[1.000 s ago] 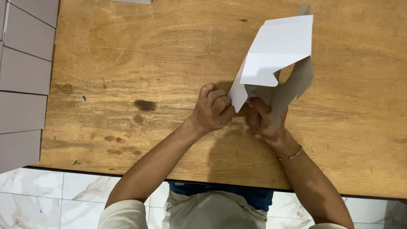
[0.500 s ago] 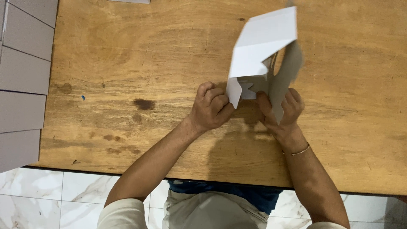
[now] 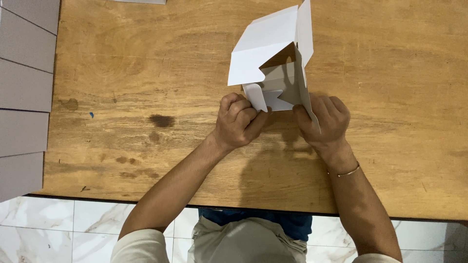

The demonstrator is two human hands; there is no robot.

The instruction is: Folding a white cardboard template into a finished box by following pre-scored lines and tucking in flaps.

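A worn wooden table (image 3: 122,73) is being seen from above, its top being marked by a dark stain (image 3: 162,120), smaller blotches and a tiny blue speck (image 3: 91,115). Grey flat sheets (image 3: 22,97) are being kept in an overlapping row along its left edge. White marble floor tiles (image 3: 58,229) with grey veining are being shown below the near edge. Soft shadows are being cast on the wood.

Stained wooden table (image 3: 146,73), grey flat sheets (image 3: 22,97) stacked along its left edge.
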